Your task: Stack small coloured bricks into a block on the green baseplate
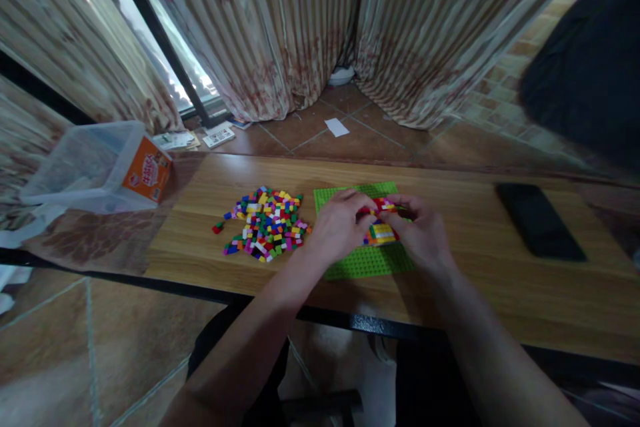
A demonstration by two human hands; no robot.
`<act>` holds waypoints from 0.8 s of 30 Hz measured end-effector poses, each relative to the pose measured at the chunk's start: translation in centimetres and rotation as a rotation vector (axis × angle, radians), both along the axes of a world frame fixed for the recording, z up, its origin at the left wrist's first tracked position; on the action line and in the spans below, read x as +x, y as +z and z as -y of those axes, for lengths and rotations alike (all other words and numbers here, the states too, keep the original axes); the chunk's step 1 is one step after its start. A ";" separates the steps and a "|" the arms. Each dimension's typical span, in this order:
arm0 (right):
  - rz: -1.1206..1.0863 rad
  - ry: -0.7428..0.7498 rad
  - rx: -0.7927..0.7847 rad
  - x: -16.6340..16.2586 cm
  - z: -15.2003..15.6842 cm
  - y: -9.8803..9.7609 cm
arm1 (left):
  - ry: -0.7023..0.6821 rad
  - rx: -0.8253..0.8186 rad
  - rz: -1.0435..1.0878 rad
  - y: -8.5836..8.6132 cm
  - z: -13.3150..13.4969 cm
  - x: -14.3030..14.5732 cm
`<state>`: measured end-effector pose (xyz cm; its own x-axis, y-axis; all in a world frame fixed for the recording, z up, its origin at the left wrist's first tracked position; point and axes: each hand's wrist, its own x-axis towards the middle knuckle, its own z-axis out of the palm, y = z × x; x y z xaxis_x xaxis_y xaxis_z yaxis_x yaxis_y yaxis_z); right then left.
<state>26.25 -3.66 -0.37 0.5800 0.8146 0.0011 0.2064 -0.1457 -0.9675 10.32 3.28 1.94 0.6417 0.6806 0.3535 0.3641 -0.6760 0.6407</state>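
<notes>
A green studded baseplate (pixel 370 263) lies on the table in front of me. On its middle sits a block of joined toy bricks (pixel 383 233) in yellow, red, blue and other colours. From the left, my left hand (pixel 344 221) closes its fingers on the bricks at the upper edge of the block. My right hand (pixel 421 230) grips the same block from the right, thumb and fingers bent around its upper part. The fingers partly hide the bricks between them. Left of the baseplate, a loose pile of small coloured bricks (pixel 267 223) is spread on the wood.
A dark phone (pixel 540 220) lies on the right of the wooden table (pixel 465 213). Off its left end stands a clear plastic box (pixel 95 173) with an orange label. Curtains (pixel 260 33) hang beyond, and a white sheet of paper (pixel 337 127) is on the floor.
</notes>
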 end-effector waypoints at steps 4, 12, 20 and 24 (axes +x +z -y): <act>-0.112 -0.040 0.039 0.3 0.3 -0.1 | -0.111 -0.157 -0.135 2.1 -2.6 -4.2; -0.173 -0.074 0.068 0.1 0.2 0.0 | -0.105 -0.168 -0.562 1.9 -4.6 -8.5; -0.119 -0.088 0.060 0.2 0.1 -0.3 | -0.079 -0.077 -0.559 1.2 -4.1 -7.8; -0.092 -0.134 0.080 0.2 0.0 0.1 | -0.079 -0.169 -0.382 1.4 -4.1 -7.7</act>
<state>26.42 -3.61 -0.26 0.6838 0.7296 0.0049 0.1007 -0.0878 -0.9910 2.62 7.37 3.32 0.7574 0.6521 -0.0325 0.5482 -0.6081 0.5742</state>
